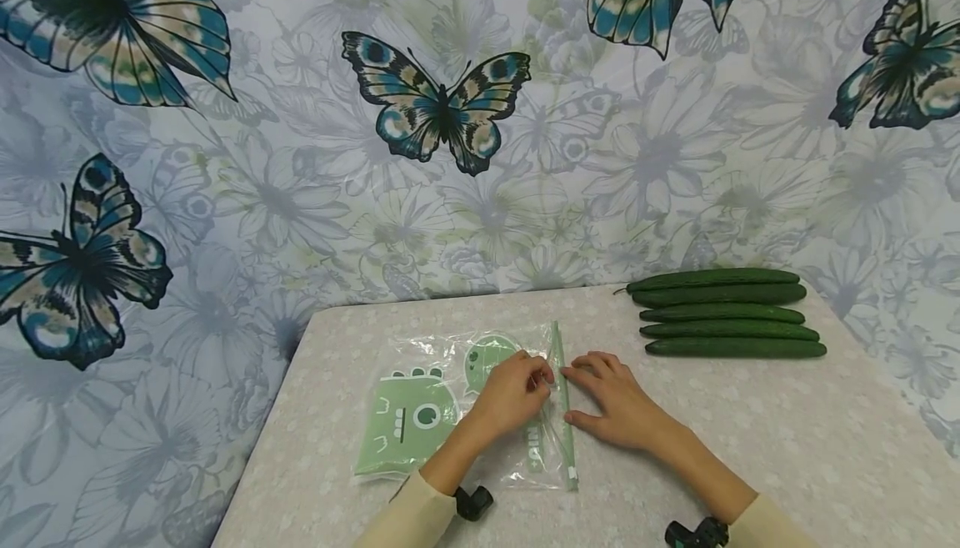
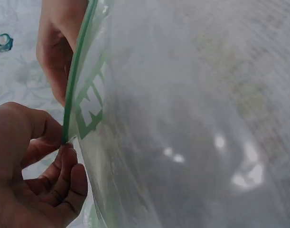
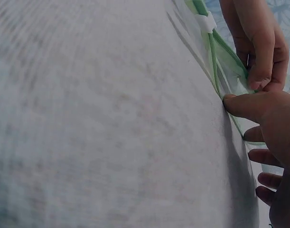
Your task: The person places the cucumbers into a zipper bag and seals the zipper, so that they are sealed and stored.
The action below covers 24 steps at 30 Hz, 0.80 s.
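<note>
A clear zip bag printed with green cartoon figures lies on the table, its green zip strip towards the right. My left hand pinches the bag's upper edge beside the strip between thumb and fingertips. In the right wrist view two green edges part near a white slider, with the left hand at the farther edge. My right hand lies just right of the strip, fingers spread and fairly straight. Its thumb and fingertips touch the nearer edge.
Several long green cucumbers lie side by side at the back right of the table, which has a pale patterned cover. Behind stands a cloth backdrop with butterflies. Small black wrist devices sit at both cuffs.
</note>
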### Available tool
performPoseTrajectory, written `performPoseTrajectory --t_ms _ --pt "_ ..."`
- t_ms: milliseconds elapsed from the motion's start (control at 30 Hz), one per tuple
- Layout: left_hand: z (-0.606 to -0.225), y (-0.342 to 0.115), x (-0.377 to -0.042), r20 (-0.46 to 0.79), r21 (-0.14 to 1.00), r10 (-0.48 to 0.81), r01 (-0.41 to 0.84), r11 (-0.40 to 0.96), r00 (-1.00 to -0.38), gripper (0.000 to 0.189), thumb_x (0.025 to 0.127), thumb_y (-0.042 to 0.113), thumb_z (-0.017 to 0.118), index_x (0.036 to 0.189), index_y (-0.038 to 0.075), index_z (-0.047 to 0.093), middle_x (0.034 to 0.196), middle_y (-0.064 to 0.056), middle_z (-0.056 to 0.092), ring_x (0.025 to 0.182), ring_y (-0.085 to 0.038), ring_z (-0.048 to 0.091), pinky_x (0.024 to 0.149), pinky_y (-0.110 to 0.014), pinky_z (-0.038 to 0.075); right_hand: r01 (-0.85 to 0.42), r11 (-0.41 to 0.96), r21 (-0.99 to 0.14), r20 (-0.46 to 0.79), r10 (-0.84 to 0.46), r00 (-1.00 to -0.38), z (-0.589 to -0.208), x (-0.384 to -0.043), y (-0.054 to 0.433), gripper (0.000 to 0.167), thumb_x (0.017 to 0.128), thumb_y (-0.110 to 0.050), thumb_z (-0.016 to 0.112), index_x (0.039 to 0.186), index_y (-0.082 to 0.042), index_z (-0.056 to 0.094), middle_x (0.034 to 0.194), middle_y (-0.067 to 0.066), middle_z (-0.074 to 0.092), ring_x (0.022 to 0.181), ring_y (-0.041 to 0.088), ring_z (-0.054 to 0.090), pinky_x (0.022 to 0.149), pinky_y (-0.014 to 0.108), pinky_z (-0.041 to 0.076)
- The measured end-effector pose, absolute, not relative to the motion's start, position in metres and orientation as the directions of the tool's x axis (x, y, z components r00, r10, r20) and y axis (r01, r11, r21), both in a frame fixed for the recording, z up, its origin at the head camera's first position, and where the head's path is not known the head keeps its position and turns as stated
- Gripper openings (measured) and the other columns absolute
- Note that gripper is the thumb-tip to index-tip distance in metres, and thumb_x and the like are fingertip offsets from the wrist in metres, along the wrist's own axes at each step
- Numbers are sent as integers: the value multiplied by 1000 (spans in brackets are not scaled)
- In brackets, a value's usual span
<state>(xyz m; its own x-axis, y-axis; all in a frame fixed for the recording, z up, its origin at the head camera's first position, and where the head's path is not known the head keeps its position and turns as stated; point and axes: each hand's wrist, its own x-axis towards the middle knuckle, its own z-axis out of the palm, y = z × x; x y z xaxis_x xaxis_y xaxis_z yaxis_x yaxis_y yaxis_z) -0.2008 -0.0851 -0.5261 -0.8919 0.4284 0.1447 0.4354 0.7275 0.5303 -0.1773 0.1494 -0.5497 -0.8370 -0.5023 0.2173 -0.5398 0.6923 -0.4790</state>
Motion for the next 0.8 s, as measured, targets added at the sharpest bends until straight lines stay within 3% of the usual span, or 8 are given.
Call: performPoseTrajectory --t_ms 133,267,500,800 --pt "-523 -85 -195 174 485 386 419 767 -906 2 94 24 73 93 23 72 90 5 63 77 -3 54 69 -21 45 -539 697 -472 212 -504 -837 -549 -177 149 65 96 -40 80 152 -12 61 150 14 58 146 41 45 113 71 41" --pt "-520 -86 -191 203 444 363 415 794 -910 18 92 36 80 94 21 69 93 2 64 75 -5 54 66 -21 44 -534 705 -467 208 -500 -841 -549 -176 148 65 95 -40 80 152 -13 61 150 13 58 146 42 45 114 71 40" --pt "-511 -92 -189 242 382 395 461 801 -886 13 88 12 73 97 19 67 93 4 58 71 -5 50 62 -21 42 -525 723 -449 183 -500 -846 -546 -176 145 65 96 -38 78 153 -15 60 149 12 56 144 40 45 114 68 41" --pt "-500 -102 -192 367 94 473 538 838 -801 10 89 14 77 94 19 70 94 2 57 75 -12 53 59 -24 45 -486 785 -384 154 -464 -872 -545 -175 142 64 99 -42 73 157 -19 57 150 15 53 142 41 43 111 66 42"
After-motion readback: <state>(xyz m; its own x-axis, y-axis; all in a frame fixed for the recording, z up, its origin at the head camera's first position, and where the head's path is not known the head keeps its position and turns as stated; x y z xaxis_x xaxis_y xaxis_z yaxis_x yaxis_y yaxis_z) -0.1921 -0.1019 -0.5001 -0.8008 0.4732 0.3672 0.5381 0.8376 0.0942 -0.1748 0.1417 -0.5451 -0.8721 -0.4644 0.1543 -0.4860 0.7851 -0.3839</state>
